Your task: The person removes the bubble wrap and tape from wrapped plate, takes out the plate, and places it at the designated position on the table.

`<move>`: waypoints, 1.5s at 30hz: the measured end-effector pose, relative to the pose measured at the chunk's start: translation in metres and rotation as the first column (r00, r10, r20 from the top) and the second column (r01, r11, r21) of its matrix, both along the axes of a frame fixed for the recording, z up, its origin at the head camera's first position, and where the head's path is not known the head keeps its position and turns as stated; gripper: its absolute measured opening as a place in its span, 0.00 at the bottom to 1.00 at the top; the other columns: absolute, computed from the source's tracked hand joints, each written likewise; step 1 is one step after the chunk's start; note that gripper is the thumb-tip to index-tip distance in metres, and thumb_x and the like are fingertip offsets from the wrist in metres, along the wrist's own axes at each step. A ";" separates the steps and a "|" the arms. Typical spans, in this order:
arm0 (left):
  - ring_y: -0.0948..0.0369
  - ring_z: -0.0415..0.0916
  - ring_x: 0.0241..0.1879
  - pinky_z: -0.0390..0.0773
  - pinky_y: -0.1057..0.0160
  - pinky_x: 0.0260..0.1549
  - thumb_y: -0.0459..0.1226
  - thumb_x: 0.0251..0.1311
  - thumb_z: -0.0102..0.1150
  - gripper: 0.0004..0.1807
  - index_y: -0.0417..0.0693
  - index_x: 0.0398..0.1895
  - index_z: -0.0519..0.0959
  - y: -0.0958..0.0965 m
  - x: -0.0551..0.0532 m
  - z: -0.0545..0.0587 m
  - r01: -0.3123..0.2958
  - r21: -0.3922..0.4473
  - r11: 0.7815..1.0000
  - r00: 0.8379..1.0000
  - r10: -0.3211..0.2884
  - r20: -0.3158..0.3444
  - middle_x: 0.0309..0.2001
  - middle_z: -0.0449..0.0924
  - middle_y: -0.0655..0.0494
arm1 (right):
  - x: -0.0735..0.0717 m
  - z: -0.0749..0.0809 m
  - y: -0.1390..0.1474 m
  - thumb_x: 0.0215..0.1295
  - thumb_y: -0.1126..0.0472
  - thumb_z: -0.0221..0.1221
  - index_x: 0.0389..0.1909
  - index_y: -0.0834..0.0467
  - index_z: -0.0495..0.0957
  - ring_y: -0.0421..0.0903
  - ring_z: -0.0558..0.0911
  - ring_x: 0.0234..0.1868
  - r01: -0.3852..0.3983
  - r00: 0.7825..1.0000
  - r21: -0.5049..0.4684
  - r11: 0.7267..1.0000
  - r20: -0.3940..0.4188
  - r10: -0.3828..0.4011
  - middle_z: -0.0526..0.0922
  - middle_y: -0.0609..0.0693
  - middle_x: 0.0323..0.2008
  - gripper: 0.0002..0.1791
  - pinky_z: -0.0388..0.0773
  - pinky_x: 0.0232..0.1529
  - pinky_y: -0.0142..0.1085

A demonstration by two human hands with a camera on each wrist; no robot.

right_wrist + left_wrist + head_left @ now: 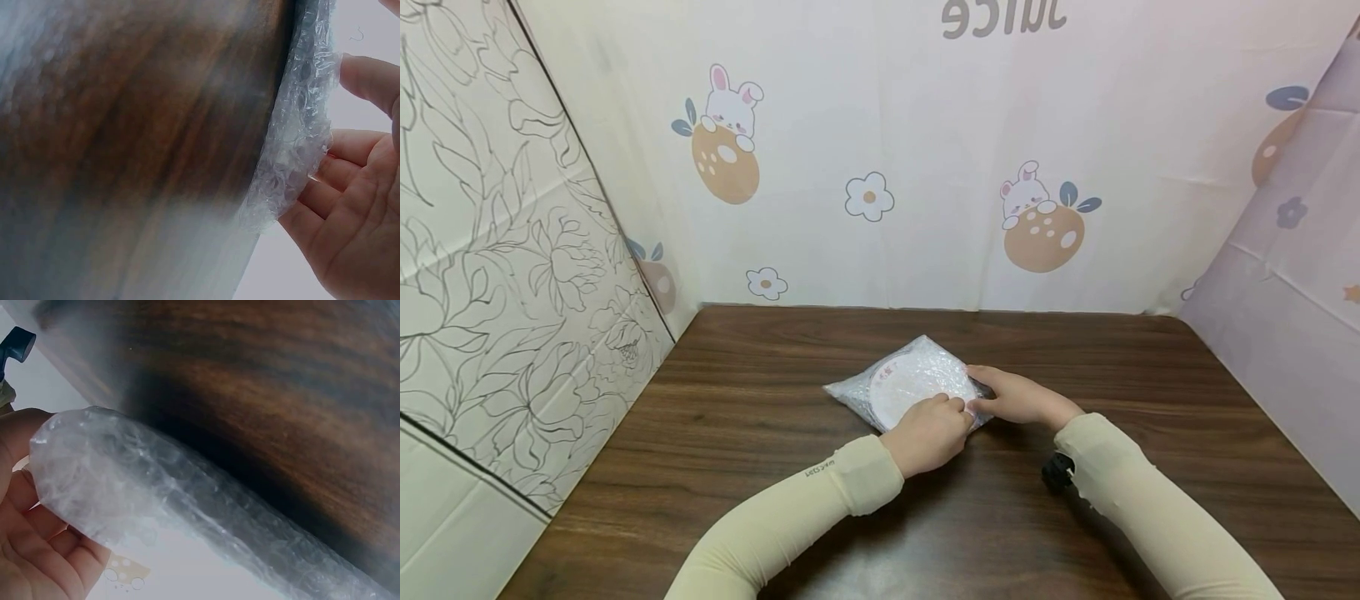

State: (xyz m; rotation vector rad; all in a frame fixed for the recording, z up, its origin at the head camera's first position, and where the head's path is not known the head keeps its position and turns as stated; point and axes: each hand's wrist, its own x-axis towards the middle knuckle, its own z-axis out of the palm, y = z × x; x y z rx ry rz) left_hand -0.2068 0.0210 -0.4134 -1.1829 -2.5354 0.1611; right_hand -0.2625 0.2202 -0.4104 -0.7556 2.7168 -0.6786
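So there's one container here, a clear bubble-wrap pouch (pixel 853 390), and inside it is a flat, round white disc (pixel 917 390). You can see some small reddish marks near the disc's far-left edge, but they're too small to read. The pouch is squarish and turned like a diamond, with corners poking out past the disc, crinkly and shiny. It's around the middle of the table, a bit toward the back; can't tell if it's flat on the wood or slightly lifted.

Both hands are on its right-hand part. The left hand (pixel 929 435) pinches the wrap at the near-right edge, thumb against curled fingers. The right hand (pixel 1021 397) is just beside it, gripping the right corner with thumb and fingers bent around the edge. Both arms have cream sleeves (pixel 797 512), and there's a black gadget (pixel 1057 472) under the right wrist.

The table (pixel 722 400) is dark brown wood grain with some glare up front. Behind it hangs a pale curtain (pixel 940 108) with bunnies on orange fruit, flowers and backwards "Juice" lettering. The left panel (pixel 490 208) has line-drawn flowers, and the right side (pixel 1292 308) looks pale lilac.
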 end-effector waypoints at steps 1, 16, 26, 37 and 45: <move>0.62 0.79 0.33 0.79 0.69 0.32 0.44 0.59 0.64 0.06 0.56 0.37 0.84 0.000 -0.001 0.000 0.001 0.003 1.000 1.000 -0.001 0.008 0.36 0.83 0.61 | 0.000 0.000 0.000 0.70 0.52 0.57 0.71 0.69 0.59 0.66 0.63 0.71 0.003 1.000 0.000 1.000 0.004 -0.003 0.62 0.69 0.71 0.37 0.62 0.69 0.60; 0.62 0.79 0.32 0.79 0.69 0.30 0.41 0.63 0.60 0.05 0.53 0.34 0.84 -0.002 -0.003 0.006 0.001 0.062 0.998 0.993 -0.008 0.116 0.34 0.82 0.60 | 0.000 0.000 0.001 0.71 0.53 0.57 0.72 0.69 0.58 0.66 0.62 0.71 -0.012 1.000 -0.023 1.000 0.011 0.012 0.61 0.69 0.71 0.37 0.61 0.69 0.61; 0.64 0.79 0.31 0.78 0.70 0.30 0.39 0.62 0.60 0.04 0.51 0.32 0.83 -0.004 -0.006 0.008 0.022 0.101 0.995 0.991 -0.036 0.133 0.31 0.82 0.60 | 0.001 0.001 0.002 0.72 0.52 0.56 0.72 0.69 0.57 0.67 0.61 0.72 -0.007 1.000 -0.019 1.000 0.019 0.007 0.60 0.69 0.72 0.37 0.60 0.69 0.61; 0.65 0.79 0.31 0.76 0.71 0.33 0.38 0.62 0.61 0.03 0.52 0.31 0.82 -0.005 -0.011 0.005 0.039 0.156 0.987 0.984 -0.065 0.165 0.31 0.82 0.61 | 0.002 0.000 0.002 0.72 0.54 0.55 0.72 0.70 0.57 0.66 0.61 0.72 -0.018 1.000 -0.021 1.000 0.010 0.018 0.60 0.69 0.72 0.36 0.59 0.69 0.61; 0.66 0.78 0.31 0.76 0.72 0.33 0.37 0.62 0.60 0.04 0.51 0.30 0.82 -0.006 -0.013 0.003 0.046 0.201 0.979 0.981 -0.082 0.173 0.31 0.81 0.61 | 0.001 -0.003 0.002 0.72 0.54 0.55 0.72 0.70 0.56 0.66 0.61 0.72 -0.025 1.000 -0.020 0.999 -0.002 0.025 0.60 0.69 0.72 0.36 0.59 0.69 0.61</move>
